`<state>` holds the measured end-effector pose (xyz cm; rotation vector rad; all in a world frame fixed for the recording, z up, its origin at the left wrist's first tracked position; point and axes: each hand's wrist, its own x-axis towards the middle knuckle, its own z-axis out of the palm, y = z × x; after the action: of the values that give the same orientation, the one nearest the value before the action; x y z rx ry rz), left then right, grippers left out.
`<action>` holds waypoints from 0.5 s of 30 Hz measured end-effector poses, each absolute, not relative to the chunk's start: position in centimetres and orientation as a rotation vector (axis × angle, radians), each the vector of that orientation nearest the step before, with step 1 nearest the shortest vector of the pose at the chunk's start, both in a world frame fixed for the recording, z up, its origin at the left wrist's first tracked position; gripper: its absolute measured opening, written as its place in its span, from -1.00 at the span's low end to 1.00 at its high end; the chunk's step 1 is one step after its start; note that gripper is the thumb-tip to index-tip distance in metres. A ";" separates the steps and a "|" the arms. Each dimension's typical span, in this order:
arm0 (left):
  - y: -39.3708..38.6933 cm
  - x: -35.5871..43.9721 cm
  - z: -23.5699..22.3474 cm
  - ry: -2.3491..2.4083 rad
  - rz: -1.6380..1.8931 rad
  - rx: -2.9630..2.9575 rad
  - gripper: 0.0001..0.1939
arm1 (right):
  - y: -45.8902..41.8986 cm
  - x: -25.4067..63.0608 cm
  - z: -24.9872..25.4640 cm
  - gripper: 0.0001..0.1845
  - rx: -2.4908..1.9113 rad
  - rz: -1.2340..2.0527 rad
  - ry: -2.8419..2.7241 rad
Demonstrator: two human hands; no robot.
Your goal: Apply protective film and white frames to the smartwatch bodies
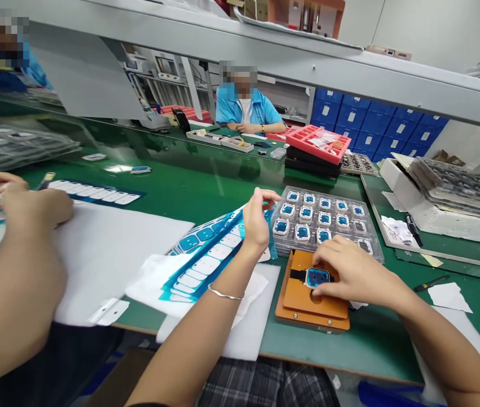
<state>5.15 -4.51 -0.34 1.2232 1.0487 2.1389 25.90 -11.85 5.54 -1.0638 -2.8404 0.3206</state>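
Honestly, the right hand [341,271] pinches a blue-faced, rounded-square, watch-like case [318,277] on an orange rectangular block [308,305], lower right of centre, probably for steadiness, while the left hand [260,217] curls mid-frame by a clear plastic tray [374,234], can't tell if holding anything.

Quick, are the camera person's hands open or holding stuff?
Left hand: looks open, beside the tray.
Right hand: closed around the watch on the orange block.
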 end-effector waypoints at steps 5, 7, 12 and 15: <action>-5.3 5.9 -1.0 0.785 1.944 1.602 -0.45 | -10.9 25.3 4.5 -0.57 -1.164 0.570 -2.754; -5.7 6.2 -1.2 0.623 1.860 1.769 -0.47 | -10.1 25.8 4.5 -0.59 -1.092 0.862 -2.508; -6.4 6.8 -1.2 0.338 1.771 2.078 -0.30 | -9.1 26.4 4.9 -0.54 -0.736 1.694 -1.560; -6.6 7.3 -1.2 0.285 1.784 2.109 -0.29 | -9.2 25.9 4.7 -0.46 -0.681 1.900 -1.310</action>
<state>7.28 -6.60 -1.20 2.1095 0.2855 1.7841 25.90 -9.21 4.71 -0.6811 -1.3098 1.8999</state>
